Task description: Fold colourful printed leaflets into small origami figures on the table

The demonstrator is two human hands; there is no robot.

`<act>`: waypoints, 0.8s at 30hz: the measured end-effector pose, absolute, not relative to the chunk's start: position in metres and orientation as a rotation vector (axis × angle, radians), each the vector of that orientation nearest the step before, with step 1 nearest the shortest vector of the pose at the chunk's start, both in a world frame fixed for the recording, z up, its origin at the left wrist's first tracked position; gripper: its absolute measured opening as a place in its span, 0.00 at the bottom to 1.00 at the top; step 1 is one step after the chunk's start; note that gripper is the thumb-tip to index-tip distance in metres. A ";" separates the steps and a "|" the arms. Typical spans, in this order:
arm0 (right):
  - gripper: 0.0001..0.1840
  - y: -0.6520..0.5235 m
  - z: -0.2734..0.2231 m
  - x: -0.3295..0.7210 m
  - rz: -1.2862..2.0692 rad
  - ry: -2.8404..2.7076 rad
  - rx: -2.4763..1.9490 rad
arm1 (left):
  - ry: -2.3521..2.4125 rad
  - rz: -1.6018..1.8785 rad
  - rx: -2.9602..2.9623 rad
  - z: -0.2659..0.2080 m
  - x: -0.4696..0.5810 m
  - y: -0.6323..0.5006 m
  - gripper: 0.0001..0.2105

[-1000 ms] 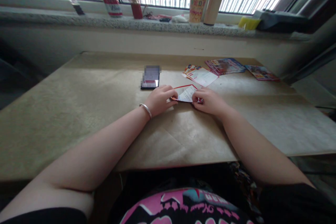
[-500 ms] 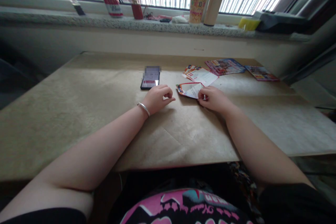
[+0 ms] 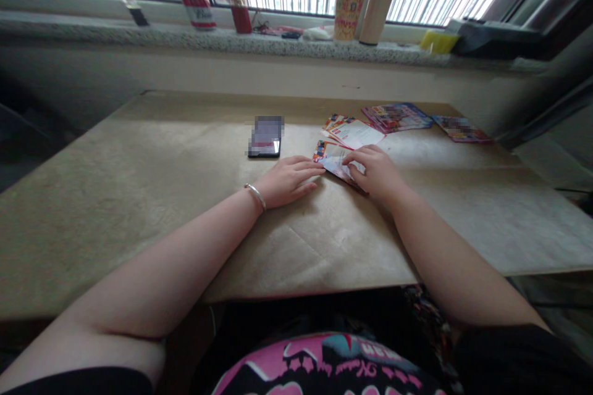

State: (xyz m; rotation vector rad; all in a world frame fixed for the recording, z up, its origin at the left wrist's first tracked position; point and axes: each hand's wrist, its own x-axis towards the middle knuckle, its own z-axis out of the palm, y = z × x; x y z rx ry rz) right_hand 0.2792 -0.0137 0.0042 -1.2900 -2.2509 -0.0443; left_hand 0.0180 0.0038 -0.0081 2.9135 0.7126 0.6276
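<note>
Two bare hands of mine meet at one printed leaflet (image 3: 332,158), which lies on the table (image 3: 157,197) in front of me, pale in the middle with a colourful corner at its far left. My left hand (image 3: 290,182) lies low and flat, its fingers stretched nearly straight and close together. Their tips come to the leaflet's near left edge and seem to touch it, while the thumb stands off to the near side with a narrow gap, pinching nothing. A silvery bangle (image 3: 256,196) circles that wrist.

My right hand (image 3: 376,173) arches over the leaflet's right part. Those fingers are bent, with a modest gap between forefinger and thumb; the forefinger reaches onto the pale face, and how hard it presses I cannot tell. Part of the paper is hidden beneath this hand.

Just beyond the leaflet lie some fanned papers (image 3: 356,132), white and orange. A phone (image 3: 265,139) lies past my left fingers, apart from them. Farther off to the right are a colourful stack (image 3: 396,117) and another bright printed piece (image 3: 462,128) beside it.
</note>
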 end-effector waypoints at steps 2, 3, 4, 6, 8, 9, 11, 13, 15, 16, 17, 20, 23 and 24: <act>0.12 -0.010 0.001 0.286 -0.044 -2.314 -1.308 | 0.721 0.587 2.933 -0.008 0.018 0.003 0.19; 0.12 -0.008 -0.001 0.289 -0.032 -2.354 -1.309 | 0.730 0.566 2.944 -0.008 0.018 0.003 0.19; 0.13 -0.007 -0.004 0.290 -0.018 -2.396 -1.313 | 0.741 0.552 2.953 -0.008 0.018 0.003 0.20; 0.17 -0.007 -0.007 0.289 0.018 -2.430 -1.348 | 0.767 0.536 2.961 -0.009 0.018 0.003 0.20; 0.20 -0.009 -0.008 0.284 0.028 -2.468 -1.377 | 0.787 0.528 2.963 -0.010 0.018 0.004 0.20; 0.21 -0.011 -0.008 0.280 0.011 -2.471 -1.396 | 0.792 0.521 2.966 -0.010 0.018 0.004 0.20; 0.22 -0.016 -0.006 0.272 -0.017 -2.489 -1.402 | 0.796 0.507 2.975 -0.011 0.018 0.004 0.20; 0.23 -0.020 -0.004 0.264 -0.033 -2.526 -1.386 | 0.808 0.507 2.982 -0.011 0.019 0.003 0.20; 0.24 -0.022 -0.002 0.259 -0.035 -2.535 -1.388 | 0.845 0.507 2.978 -0.010 0.019 0.002 0.19; 0.24 -0.023 -0.001 0.258 -0.026 -2.535 -1.386 | 0.866 0.500 2.971 -0.009 0.019 0.002 0.18; 0.24 -0.023 0.000 0.258 -0.014 -2.533 -1.383 | 0.889 0.487 2.962 -0.009 0.019 0.001 0.17; 0.24 -0.022 0.002 0.262 0.010 -2.544 -1.338 | 0.964 0.448 2.917 -0.008 0.019 0.001 0.16; 0.19 -0.019 0.002 0.268 0.070 -2.536 -1.276 | 1.021 0.436 2.895 -0.008 0.019 0.001 0.17; 0.17 -0.018 0.002 0.270 0.107 -2.523 -1.255 | 1.024 0.432 2.897 -0.008 0.019 0.001 0.17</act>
